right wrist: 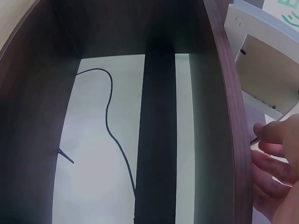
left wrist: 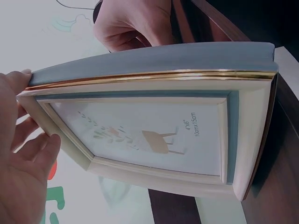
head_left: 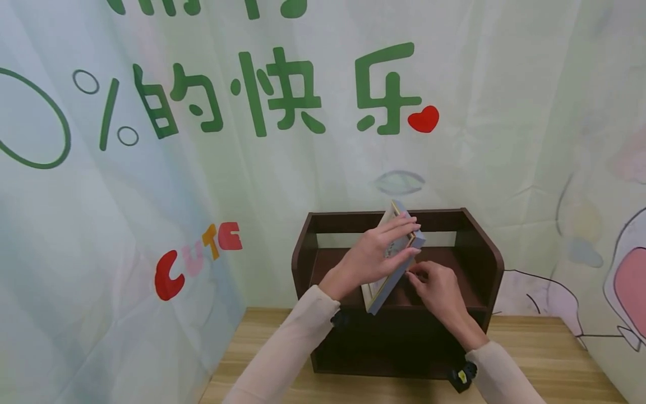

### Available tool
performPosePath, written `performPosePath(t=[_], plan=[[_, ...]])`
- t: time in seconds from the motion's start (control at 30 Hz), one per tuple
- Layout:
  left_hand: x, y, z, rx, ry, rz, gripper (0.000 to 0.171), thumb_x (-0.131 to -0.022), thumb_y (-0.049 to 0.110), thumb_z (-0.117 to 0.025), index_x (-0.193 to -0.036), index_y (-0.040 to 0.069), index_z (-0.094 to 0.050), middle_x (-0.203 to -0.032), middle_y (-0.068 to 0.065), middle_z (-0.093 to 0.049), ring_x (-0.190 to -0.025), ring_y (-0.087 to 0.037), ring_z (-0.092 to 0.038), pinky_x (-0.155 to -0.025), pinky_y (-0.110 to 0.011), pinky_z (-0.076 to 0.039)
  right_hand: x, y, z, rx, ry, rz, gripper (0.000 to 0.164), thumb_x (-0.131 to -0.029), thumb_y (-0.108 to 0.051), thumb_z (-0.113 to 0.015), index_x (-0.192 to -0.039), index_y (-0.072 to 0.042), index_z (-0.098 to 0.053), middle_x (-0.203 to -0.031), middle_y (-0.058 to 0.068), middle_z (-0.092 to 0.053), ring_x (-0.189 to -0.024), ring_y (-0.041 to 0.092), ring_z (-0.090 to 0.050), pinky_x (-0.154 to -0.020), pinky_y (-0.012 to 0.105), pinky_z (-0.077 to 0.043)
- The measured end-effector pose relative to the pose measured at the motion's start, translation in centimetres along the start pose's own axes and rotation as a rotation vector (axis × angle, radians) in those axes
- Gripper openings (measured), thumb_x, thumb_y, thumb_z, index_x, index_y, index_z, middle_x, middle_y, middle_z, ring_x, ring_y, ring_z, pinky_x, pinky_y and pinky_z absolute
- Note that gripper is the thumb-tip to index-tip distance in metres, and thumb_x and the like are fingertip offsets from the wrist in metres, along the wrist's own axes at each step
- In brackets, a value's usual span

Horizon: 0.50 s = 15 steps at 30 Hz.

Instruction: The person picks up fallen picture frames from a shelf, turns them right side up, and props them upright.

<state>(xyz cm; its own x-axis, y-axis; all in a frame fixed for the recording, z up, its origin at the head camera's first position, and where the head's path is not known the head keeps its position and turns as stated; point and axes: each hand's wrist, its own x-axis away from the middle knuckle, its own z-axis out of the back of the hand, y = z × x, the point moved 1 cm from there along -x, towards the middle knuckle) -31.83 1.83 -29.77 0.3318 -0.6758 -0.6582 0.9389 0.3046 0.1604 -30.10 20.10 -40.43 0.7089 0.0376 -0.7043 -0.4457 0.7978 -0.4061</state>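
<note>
"Picture frame [left wrist: 154,173] first: where is it held?"

"It is held on a slant in the middle of the head view, over the upper board of the brown shelf [head_left: 479,244]. Its top end is gripped by the left hand [head_left: 375,252]. Whether its low end is touching the wood cannot be told."

"And the right hand [head_left: 439,289]?"

"It is placed lower and to the right, just by the back panel [right wrist: 266,67], with its fingers bent. Whether anything is pinched there cannot be told."

"How might it be handled?"

"It is judged to be light and stiff. The smooth sides could be slippery, and the front could be cracked by a drop. It is best held by the thick blue-grey rim [left wrist: 154,60], and the flower picture [left wrist: 140,135] is best not pressed."

"What shapes and stuff are seen?"

"A shiny gold line is seen by the rim, then a cream front with little steps. The back panel is flat and tan. The shelf is made of dark, wood-like boards, and is stood on a pale, stripy table [head_left: 545,348]. Behind it, thin cloth [head_left: 504,140] is hung, printed with green letters."
</note>
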Motion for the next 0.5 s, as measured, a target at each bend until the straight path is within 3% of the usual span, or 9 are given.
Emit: performPosePath(t=[0.27, 0.37, 0.5], plan=[[0.1, 0.0, 0.0, 0.023, 0.013, 0.032, 0.059, -0.1, 0.023, -0.074, -0.152, 0.006, -0.054, -0.16, -0.011, -0.053, -0.156, -0.028, -0.042, -0.125, -0.037, -0.04, 0.4, 0.0, 0.3, -0.021, 0.002, -0.024, 0.008, -0.089, -0.009, -0.083, -0.095, -0.004, -0.081, -0.089, 0.009, -0.08, -0.071, 0.017, -0.071, -0.065, 0.03, -0.059], [0.6, -0.7, 0.2, 0.065, 0.061, 0.104, 0.061, -0.101, 0.025, -0.073, -0.154, 0.007, -0.051, -0.16, -0.012, -0.053, -0.154, -0.028, -0.046, -0.123, -0.042, -0.044, 1.0, -0.4, 0.6, -0.052, 0.013, -0.039, 0.007, -0.091, -0.011, -0.082, -0.096, -0.006, -0.081, -0.09, 0.008, -0.081, -0.07, 0.012, -0.067, -0.062, 0.024, -0.056], [1.2, -2.6, 0.3, 0.144, 0.17, 0.245, 0.051, -0.104, 0.024, -0.068, -0.15, 0.005, -0.056, -0.149, -0.014, -0.061, -0.139, -0.029, -0.059, -0.112, -0.048, -0.054, 2.0, -1.7, 1.0, -0.128, 0.051, -0.065, 0.009, -0.096, -0.011, -0.077, -0.102, -0.006, -0.08, -0.093, 0.007, -0.081, -0.071, 0.008, -0.067, -0.062, 0.021, -0.054]])
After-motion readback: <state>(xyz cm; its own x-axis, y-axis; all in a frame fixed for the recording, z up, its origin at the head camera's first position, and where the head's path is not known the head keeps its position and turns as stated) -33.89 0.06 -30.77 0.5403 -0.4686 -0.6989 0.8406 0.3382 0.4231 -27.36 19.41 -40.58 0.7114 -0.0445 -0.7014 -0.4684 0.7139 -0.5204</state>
